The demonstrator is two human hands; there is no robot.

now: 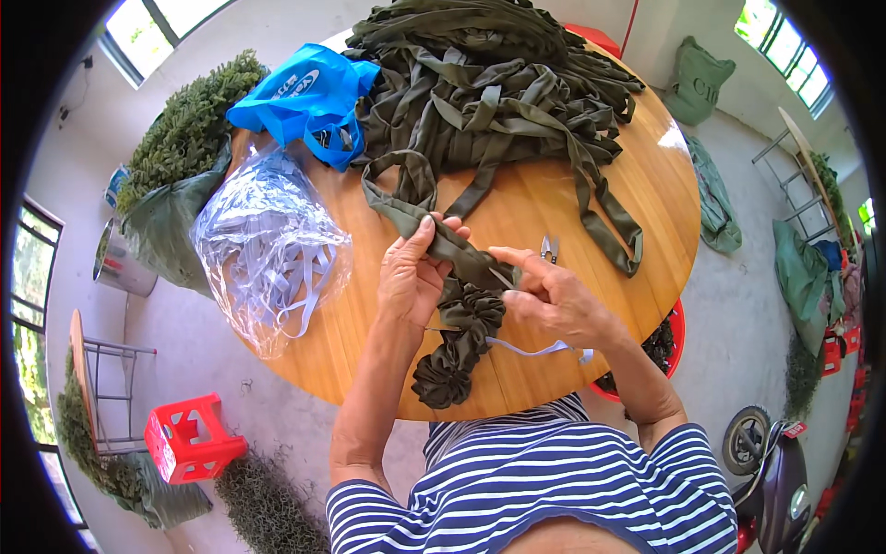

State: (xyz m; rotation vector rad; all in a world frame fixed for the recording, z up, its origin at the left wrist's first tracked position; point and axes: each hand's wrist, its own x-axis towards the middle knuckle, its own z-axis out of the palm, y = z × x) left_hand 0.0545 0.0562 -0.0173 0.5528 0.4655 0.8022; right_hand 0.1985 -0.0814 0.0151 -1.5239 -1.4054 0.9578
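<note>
An olive-green fabric tube (471, 263) runs between my hands, smooth at its upper part and bunched into tight ruffles (445, 369) lower down. My left hand (415, 272) is closed on the smooth part, thumb on top. My right hand (554, 295) is closed on the tube just above the ruffles. A thin, pale, pointed piece (502, 277) shows between its fingertips, too small to name. White elastic (535, 350) trails from the ruffles to below my right wrist. Small thread snips (550, 247) lie on the round wooden table (369, 365), just beyond my right hand.
A heap of olive fabric strips (498, 102) covers the table's far side. At left are a blue bag (300, 97), a clear plastic bag (268, 240) of white elastic and a sack of artificial greenery (185, 138). A red basin (678, 342) stands below the right edge; a red stool (194, 439) is lower left.
</note>
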